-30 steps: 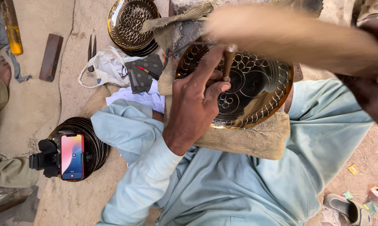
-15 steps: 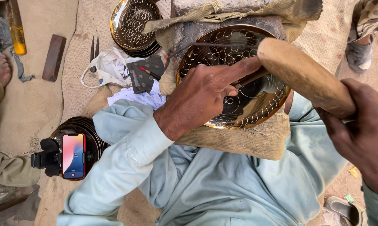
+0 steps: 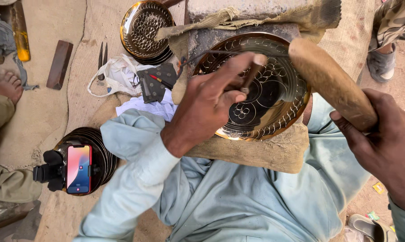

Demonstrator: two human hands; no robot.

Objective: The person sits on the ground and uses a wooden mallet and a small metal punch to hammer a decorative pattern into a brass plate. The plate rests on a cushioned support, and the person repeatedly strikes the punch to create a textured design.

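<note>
A round brass plate (image 3: 274,112) with an engraved floral pattern rests on a burlap-covered block on my lap. My left hand (image 3: 207,105) is shut on a thin metal chisel (image 3: 251,77), whose tip stands on the plate's dark middle. My right hand (image 3: 386,143) grips the handle of a thick wooden mallet (image 3: 330,83). The mallet's head hangs just above the chisel's top and the plate's right side.
A stack of engraved brass plates (image 3: 146,29) lies at the top left, next to a white bag (image 3: 115,74) and small tools. A phone on a mount (image 3: 78,168) stands over a pile of dark plates (image 3: 101,148). Another person's bare foot (image 3: 7,87) is at the left, a sandal (image 3: 381,62) at the right.
The mallet has swung down from high across the view to just over the chisel. My left hand shifted slightly on the plate, still holding the chisel.
</note>
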